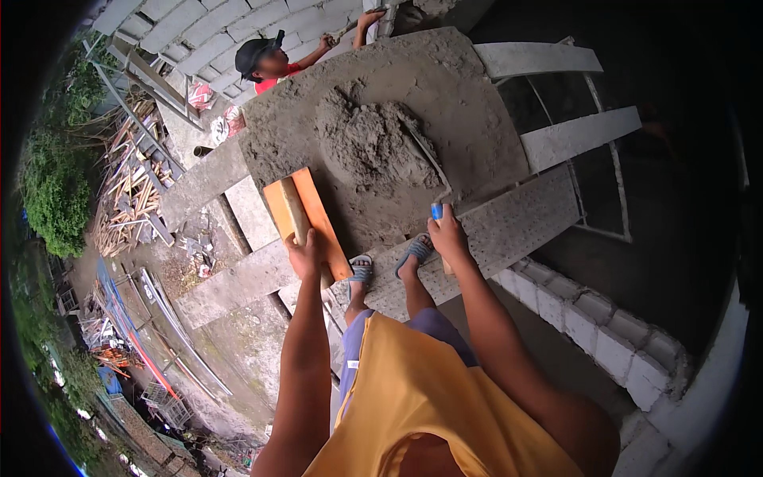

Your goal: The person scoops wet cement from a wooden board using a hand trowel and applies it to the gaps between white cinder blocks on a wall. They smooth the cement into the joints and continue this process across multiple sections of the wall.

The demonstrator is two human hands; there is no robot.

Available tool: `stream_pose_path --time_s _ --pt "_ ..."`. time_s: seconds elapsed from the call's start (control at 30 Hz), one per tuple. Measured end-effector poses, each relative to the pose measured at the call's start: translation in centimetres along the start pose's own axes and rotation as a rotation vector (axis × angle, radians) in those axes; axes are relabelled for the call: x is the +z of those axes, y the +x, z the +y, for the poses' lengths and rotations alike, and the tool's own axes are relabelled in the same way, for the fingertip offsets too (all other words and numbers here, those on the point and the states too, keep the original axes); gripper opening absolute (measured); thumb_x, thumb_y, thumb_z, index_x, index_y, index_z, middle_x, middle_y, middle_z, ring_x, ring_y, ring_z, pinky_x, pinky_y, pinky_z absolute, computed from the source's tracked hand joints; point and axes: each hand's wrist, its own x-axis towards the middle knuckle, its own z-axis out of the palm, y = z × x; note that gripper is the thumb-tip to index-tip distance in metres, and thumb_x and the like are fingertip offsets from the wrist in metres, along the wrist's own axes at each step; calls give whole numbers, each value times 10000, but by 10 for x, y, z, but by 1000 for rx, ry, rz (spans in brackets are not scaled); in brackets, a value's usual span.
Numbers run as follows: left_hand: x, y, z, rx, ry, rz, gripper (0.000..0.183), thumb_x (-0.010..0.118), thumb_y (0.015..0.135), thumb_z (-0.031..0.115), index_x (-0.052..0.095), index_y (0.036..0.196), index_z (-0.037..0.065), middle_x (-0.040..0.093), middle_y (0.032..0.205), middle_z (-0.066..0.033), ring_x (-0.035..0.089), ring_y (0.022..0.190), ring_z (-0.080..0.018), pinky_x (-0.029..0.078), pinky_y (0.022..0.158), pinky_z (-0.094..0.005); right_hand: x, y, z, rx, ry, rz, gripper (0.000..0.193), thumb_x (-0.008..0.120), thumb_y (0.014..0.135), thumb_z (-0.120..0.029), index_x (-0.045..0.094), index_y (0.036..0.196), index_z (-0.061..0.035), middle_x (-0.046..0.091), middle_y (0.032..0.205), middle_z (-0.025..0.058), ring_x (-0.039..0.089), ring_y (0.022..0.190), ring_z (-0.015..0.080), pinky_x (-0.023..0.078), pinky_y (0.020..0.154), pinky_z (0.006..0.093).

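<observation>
My left hand is closed round the wooden bar handle of an orange plaster float, whose flat board tilts over the near left part of the mortar board. In my right hand is the handle of a trowel with a blue band. Its grey blade reaches up against the right side of a heap of wet mortar. The heap rests on a wide mortar-smeared board in front of my feet. Mortar covers part of the blade's edge.
I stand in sandals on a scaffold plank high above the ground. Another person in a dark cap works by the block wall beyond the board. Scrap wood lies below left; a low block wall runs at right.
</observation>
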Motion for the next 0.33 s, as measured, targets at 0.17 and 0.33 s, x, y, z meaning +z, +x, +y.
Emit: stream_pose_path --time_s 0.17,0.33 --pt "-63 -14 -20 -60 -717 -157 386 720 960 288 612 1202 7 626 778 -33 546 596 -89 420 516 -250 -19 -2 79 190 253 74 271 623 933 -304 553 1037 -63 674 835 170 665 718 371 528 621 489" --pt "-142 -34 -48 -127 -1402 -673 676 550 1010 526 460 1486 56 559 1453 -108 578 1270 -335 483 1101 -488 10 33 55 447 895 -362 182 654 932 -235 523 941 -109 539 658 6 519 492 117 439 419 315"
